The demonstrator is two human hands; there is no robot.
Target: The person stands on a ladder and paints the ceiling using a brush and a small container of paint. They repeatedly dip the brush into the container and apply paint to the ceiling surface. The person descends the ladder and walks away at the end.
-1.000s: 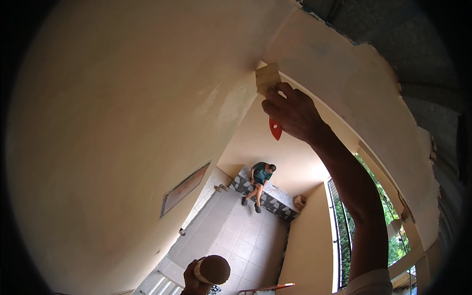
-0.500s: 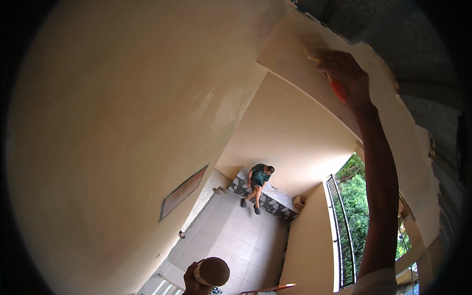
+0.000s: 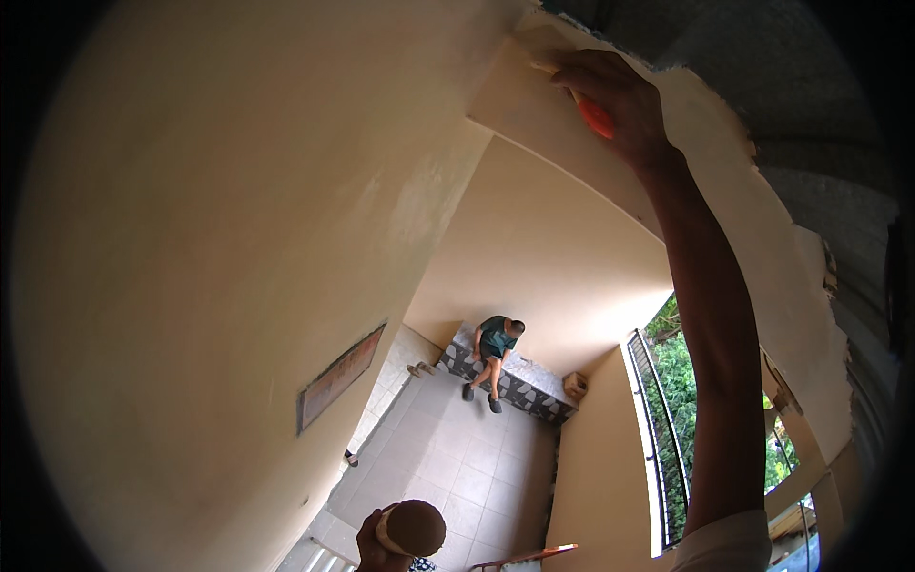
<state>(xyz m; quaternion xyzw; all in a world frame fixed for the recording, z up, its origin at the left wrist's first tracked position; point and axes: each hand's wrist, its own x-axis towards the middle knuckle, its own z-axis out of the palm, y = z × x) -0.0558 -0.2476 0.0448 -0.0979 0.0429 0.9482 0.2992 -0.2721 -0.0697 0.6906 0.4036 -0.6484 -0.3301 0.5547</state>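
Observation:
At upper right, my right hand (image 3: 615, 110) grips a flat brush with a red handle (image 3: 596, 117); its pale head (image 3: 543, 59) is blurred against the beige plastered band (image 3: 519, 86) high beside the wall corner. My forearm rises from the lower right. At the bottom centre, my left hand (image 3: 372, 541) is closed round a round pale container (image 3: 414, 527) with a brown top or contents; which of these I cannot tell.
Below, a person (image 3: 498, 339) sits on a patterned ledge (image 3: 534, 381) beside a small box (image 3: 576, 385). Tiled floor (image 3: 457, 458), a large left wall (image 3: 210, 238) with a framed inset (image 3: 340, 375), a barred window (image 3: 648, 419) and ragged-edged grey sheeting (image 3: 791, 114) surround this.
My right hand has risen with the brush, first moving right, then left along the upper band toward the corner. My left hand and container stay low, almost unchanged.

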